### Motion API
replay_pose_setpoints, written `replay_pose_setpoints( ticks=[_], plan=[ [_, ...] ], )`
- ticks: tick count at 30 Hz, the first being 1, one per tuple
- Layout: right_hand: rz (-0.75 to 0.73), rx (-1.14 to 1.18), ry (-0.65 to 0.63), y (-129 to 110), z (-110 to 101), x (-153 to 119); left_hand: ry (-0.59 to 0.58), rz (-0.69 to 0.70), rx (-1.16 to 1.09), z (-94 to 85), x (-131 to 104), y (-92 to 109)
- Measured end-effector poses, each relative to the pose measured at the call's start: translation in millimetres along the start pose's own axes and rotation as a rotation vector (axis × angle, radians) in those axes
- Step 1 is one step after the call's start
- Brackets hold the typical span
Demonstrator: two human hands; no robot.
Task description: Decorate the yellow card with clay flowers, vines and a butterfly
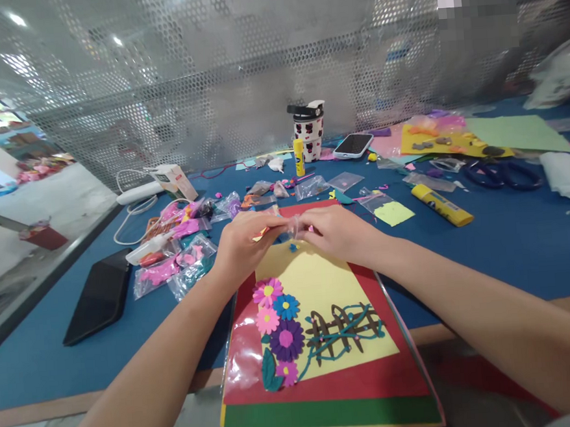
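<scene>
Both hands meet over the top of a yellow sheet (324,282), which lies on a red and green folder (356,390) at the table's front edge. My left hand (248,239) and my right hand (332,233) pinch a small clear plastic bag (293,227) between them. What the bag holds is too small to tell. A small blue piece (294,247) lies just below the fingers. Clay flowers (286,338) in pink, blue and purple run down the sheet's left side. A brown clay fence (342,330) with teal vines is at its lower right.
Bags of coloured clay (171,260) and a black tablet (98,295) lie left. Behind stand a cup (309,134) and an upright glue stick (299,157), near a phone (354,145). Another glue stick (441,206) and dark scissors (502,175) lie right.
</scene>
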State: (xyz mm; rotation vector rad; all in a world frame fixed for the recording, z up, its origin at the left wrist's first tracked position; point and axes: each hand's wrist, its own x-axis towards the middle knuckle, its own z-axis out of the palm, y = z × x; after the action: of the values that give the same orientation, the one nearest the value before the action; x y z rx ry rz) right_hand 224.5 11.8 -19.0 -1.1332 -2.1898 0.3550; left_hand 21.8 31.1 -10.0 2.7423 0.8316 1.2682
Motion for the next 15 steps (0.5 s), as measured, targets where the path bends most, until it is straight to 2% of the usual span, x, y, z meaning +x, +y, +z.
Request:
replay_pose_setpoints(
  ticks=[4, 6, 8, 11, 15],
  plan=[
    [0.159, 0.366, 0.117, 6, -6, 2, 0.003, -0.024, 0.112, -6.7, 3, -8],
    [0.244, 0.529, 0.198, 9, -8, 4, 0.008, -0.087, 0.207, -11.8, 3, -18],
    [0.314, 0.693, 0.239, 12, -9, 5, -0.006, -0.205, 0.338, -17.3, 3, -32],
    [0.407, 0.953, 0.25, 12, -8, 6, -0.05, -0.332, 0.482, -23.1, 0, -52],
    [0.501, 1.217, 0.19, 9, -5, 6, -0.068, -0.365, 0.495, -22.8, -4, -64]
  ],
)
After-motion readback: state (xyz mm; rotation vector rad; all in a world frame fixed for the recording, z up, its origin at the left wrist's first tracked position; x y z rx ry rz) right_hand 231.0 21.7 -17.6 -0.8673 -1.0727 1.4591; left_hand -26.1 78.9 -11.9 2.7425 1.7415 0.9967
